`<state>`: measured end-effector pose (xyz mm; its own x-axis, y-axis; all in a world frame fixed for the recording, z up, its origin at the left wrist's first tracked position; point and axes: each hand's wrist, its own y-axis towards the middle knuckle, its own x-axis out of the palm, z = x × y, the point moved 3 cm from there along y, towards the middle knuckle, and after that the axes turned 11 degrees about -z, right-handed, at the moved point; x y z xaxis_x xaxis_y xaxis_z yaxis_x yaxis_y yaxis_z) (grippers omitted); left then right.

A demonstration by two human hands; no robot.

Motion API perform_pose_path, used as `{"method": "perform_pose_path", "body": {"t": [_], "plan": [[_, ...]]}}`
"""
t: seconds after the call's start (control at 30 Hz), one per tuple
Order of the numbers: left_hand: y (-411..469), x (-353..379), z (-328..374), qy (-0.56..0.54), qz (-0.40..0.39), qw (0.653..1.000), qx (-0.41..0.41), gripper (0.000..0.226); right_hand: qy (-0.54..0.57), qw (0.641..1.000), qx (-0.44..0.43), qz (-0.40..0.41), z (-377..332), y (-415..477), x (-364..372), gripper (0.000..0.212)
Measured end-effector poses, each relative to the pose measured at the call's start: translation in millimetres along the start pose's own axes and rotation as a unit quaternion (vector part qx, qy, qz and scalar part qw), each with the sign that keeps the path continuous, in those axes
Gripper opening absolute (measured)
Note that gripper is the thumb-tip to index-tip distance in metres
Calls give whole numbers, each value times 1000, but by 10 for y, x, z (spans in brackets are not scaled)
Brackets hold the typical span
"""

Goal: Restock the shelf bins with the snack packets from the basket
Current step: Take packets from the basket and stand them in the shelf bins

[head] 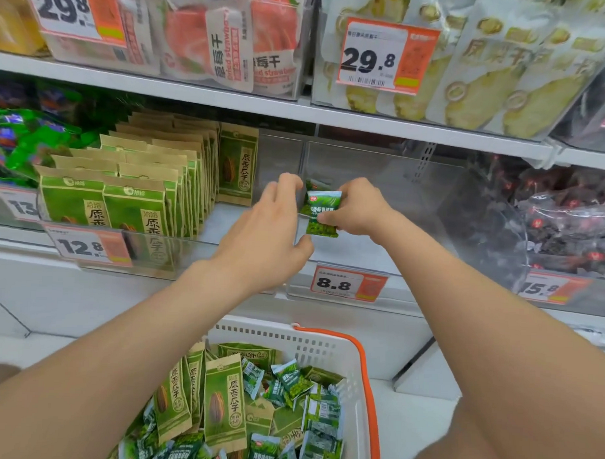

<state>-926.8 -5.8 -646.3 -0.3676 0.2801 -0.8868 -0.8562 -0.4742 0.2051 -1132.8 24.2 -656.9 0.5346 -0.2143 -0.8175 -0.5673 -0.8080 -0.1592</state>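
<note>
the white shelf bears clear bins, one holding rows of upright green-and-tan seed packets.

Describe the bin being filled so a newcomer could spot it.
Find the middle shelf, below the dried-fruit bags. Right of the tan-and-green seed packets sits a clear bin, where the right hand holds a small green packet. It alone is nearly empty and bears the 8.8 price tag.
</note>
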Motion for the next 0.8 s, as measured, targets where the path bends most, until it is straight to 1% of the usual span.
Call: {"method": "perform_pose_path", "body": {"t": [0.07,0.1,0.2,0.23,0.3,0.37,0.4,0.57,0.6,0.63,0.7,0.73,0.8], "plan": [[56,49,-92,20,-55,998,-19,70,-25,999,16,-31,-13,229,71,40],[80,64,-125,33,-75,997,-17,74,-33,998,28,-39,-5,337,104,42],[135,65,-189,41,-99,994,2,78,-76,995,54,-42,32,609,177,54],[151,54,-205,39,-103,994,7,78,-97,993,58,-37,35,682,187,56],[178,35,-225,37,-109,993,13,73,-127,990,60,-22,27,793,183,52],[195,30,-231,35,-111,993,13,67,-140,989,58,4,11,864,168,49],[202,30,-230,34,-111,993,11,66,-139,988,58,14,2,879,173,52],[207,65,-235,35,-113,993,-3,74,-122,986,84,80,59,871,227,86],[207,70,-241,37,-112,993,-3,75,-121,985,89,84,62,847,227,85],[209,73,-251,38,-110,993,-2,76,-118,985,94,84,61,823,217,76],[210,78,-264,39,-108,993,1,77,-107,986,106,72,60,765,194,51],[208,81,-266,39,-108,993,1,77,-102,987,108,60,59,738,184,43],[196,87,-269,37,-109,993,3,79,-80,991,105,34,60,697,169,37]]}}
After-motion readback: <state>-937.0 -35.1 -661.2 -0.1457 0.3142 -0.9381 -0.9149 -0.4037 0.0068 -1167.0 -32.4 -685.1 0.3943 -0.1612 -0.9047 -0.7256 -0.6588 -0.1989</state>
